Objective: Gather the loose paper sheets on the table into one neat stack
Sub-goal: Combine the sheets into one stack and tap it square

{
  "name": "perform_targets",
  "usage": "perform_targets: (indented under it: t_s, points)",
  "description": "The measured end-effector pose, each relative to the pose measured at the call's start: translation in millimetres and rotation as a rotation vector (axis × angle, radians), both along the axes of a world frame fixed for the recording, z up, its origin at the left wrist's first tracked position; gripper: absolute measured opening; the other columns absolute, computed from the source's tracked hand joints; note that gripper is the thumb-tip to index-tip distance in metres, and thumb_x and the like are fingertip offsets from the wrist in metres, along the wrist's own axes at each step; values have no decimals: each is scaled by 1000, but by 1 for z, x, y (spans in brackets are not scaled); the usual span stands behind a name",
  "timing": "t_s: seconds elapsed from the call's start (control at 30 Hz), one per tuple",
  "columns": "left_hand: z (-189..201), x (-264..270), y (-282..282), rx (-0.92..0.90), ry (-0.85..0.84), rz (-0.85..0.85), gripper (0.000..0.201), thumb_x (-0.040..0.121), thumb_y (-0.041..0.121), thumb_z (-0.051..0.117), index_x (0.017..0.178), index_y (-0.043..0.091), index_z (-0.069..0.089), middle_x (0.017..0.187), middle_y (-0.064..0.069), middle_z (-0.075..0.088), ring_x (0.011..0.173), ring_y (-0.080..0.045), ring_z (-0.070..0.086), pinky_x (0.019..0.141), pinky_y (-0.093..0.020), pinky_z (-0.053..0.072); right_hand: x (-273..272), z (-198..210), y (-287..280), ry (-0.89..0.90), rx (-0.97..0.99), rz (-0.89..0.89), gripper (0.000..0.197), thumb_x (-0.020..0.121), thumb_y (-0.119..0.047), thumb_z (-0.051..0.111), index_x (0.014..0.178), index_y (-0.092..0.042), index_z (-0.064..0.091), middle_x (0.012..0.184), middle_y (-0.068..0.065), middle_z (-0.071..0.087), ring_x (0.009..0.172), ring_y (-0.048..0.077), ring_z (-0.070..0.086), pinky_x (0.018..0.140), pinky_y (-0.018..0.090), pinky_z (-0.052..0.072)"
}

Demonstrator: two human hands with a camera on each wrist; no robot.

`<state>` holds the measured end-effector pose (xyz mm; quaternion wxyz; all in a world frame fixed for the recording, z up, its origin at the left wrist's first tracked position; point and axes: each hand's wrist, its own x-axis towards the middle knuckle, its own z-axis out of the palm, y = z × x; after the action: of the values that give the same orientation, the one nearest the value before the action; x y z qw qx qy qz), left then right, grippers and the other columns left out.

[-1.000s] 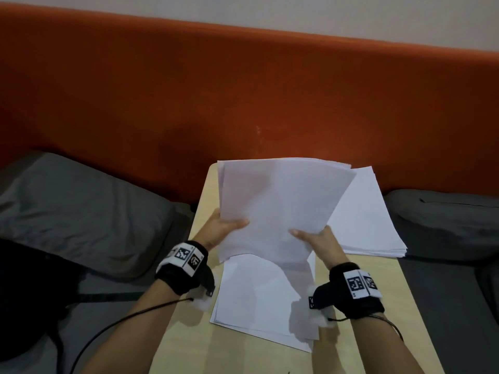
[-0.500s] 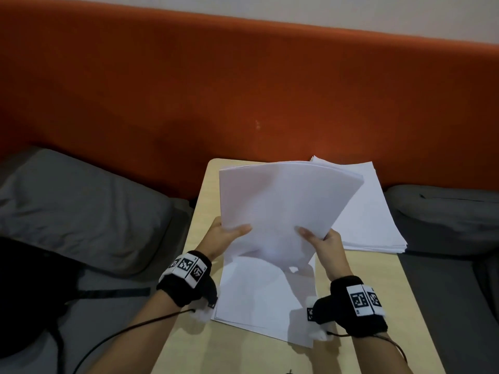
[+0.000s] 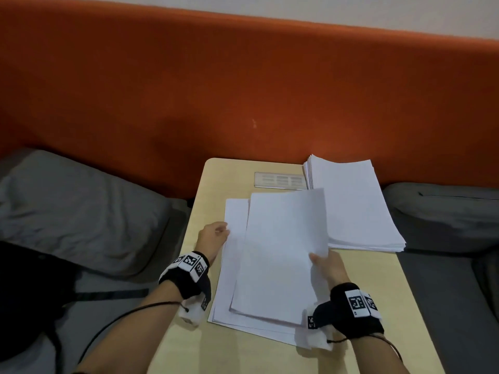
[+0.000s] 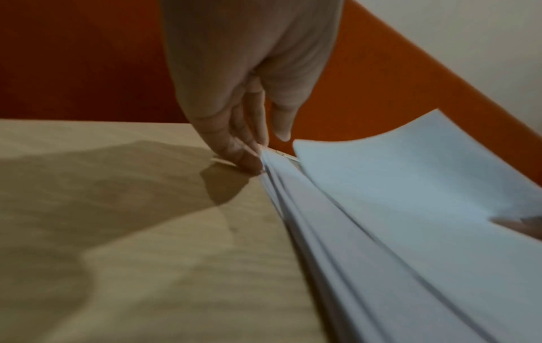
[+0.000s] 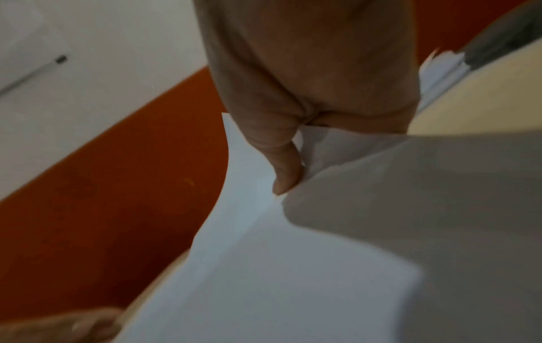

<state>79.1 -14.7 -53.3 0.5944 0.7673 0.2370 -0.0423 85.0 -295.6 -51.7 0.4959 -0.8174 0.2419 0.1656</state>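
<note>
Dim, warm indoor light; soft shadows across the table (image 4: 123, 208); wrist views motion-blurred, perhaps out of focus; head view bowed at edges.

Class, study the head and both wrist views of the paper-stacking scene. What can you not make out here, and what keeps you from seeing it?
1. Right hand fingers, head view: hidden under the held sheets.
2. Sheet count in the lower pile: covered by the held sheets; edges blurred in the left wrist view.
3. Clear plate lettering, head view: too small.
4. Tall stack, right wrist view: only a blurred corner shows.
</note>
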Motion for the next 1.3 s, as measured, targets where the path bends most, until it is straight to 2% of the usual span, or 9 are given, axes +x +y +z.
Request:
perform_targets:
  t_s: [0.07,0.2,0.43,0.6,0.8,0.93,1.07,1.2,1.3]
  points:
    - [-2,6,-3,73,16,-37,35,90,6,56,125,1,54,126,-16,56,112,-31,56,101,-40,45,-5,-9,5,40,-64,20,31,91,-14,57,115,5,58,110,21,63,96,32,58,77,29,38]
    - [-3,22,-11,262,27,-150,46,91,5,54,135,-1,42,138,-16,47,125,-29,47,106,-35,37,-2,-9,9,76,-117,43,31,92,-16,55,117,2,59,116,21,63,105,34,58,79,26,37]
    - [-6,41,-24,476,83,-222,59,92,11,53,143,-1,25,149,-17,28,137,-31,24,113,-37,22,0,-2,10,105,-145,63,27,92,-16,55,114,-1,60,112,18,63,105,32,58,80,27,38]
    - [-6,60,-11,631,135,-354,68,89,17,56,146,5,20,152,-10,24,137,-31,22,111,-38,26,1,-2,11,104,-157,89,21,92,-16,53,107,-4,61,106,16,62,95,28,57,79,28,40]
    - [6,88,2,758,246,-637,80,85,22,63,148,14,15,153,-6,21,136,-34,21,107,-43,32,5,4,13,111,-210,110,32,93,-17,51,120,-1,58,120,16,62,113,32,56,82,25,38]
    - [3,103,2,628,271,-598,81,79,12,71,145,9,23,144,-15,33,131,-36,33,105,-43,37,4,3,13,106,-228,105,32,92,-18,51,121,-3,58,120,15,62,112,32,56,86,28,40]
    - [-3,98,-3,387,86,-361,56,82,-5,61,133,4,40,125,-21,54,111,-34,54,83,-31,44,2,0,13,98,-217,99,31,92,-18,51,119,-5,59,117,15,63,110,32,57,79,25,37]
    - [-13,81,-9,570,-53,-336,49,89,-1,51,137,4,42,138,-18,41,126,-33,39,105,-36,35,1,-2,13,87,-199,79,31,91,-18,51,118,-6,60,116,14,64,107,31,58,77,24,36]
    - [-15,76,-9,681,-53,-388,37,91,0,46,128,2,51,139,-15,37,125,-32,35,104,-38,34,-1,-2,13,80,-195,71,30,92,-18,51,118,-6,61,115,14,65,106,31,59,76,24,35]
